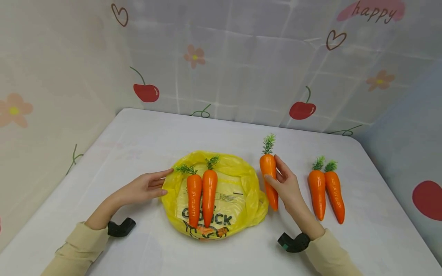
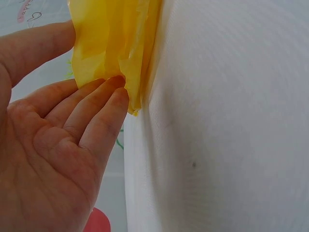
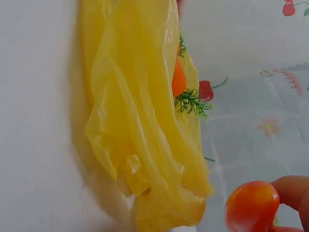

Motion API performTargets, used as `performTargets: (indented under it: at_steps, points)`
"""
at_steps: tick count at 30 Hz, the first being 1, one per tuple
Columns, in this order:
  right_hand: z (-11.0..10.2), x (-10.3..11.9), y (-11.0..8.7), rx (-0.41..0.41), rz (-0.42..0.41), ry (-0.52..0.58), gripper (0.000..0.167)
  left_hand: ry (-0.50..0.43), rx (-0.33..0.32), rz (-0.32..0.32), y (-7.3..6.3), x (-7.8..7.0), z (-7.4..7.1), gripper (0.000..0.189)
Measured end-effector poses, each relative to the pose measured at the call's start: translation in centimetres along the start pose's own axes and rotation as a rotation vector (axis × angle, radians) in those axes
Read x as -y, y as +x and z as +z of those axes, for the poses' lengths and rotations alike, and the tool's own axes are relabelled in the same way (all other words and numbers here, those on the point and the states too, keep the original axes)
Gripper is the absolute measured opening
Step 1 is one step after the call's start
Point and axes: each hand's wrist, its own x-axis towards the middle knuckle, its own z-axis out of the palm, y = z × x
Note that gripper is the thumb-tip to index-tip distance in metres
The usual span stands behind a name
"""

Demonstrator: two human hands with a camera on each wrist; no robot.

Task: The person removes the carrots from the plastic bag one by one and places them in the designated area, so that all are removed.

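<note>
Your right hand grasps the held carrot between thumb and fingers, just right of the bag, its tip near the bag's bunched right side. Your left hand isn't clamping: fingers extended, resting against the bag's left wall. In the bag, side by side: left inner carrot and right inner carrot. Right of the bag, past your right hand, near outer carrot and far outer carrot lie together on the worktop. Main risk, my read: thin film. If the held carrot's tip snags that bunched side, it could fold the wall in or drag the whole bag, since light left fingers give little hold. Push too hard on the left and that wall could cave over the mouth. Second: the skin looks glossy, so a slack grip could let the held carrot twist out. Third: left inner carrot's frond seems to lie against the bag's left rim; tug there and that carrot could shift into its neighbour. Also, your right forearm is near the near outer carrot; a sideways swing could knock it farther from the bag.
</note>
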Motion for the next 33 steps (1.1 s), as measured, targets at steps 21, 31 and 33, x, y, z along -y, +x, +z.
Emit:
performTargets:
  at_steps: [21,31,33]
  points:
    - [-4.7,-2.3,-0.6,-0.128,0.083,-0.092,0.072,0.025,-0.001,-0.003,-0.1,0.1,0.0,0.064]
    - [-6.2,-3.6,-0.4,-0.150,0.116,-0.105,0.072,0.019,0.000,-0.004,-0.1,-0.1,0.0,0.064]
    - [-6.3,-3.7,-0.3,-0.153,0.119,-0.107,0.072,0.018,0.000,-0.001,-0.1,-0.1,0.0,0.064]
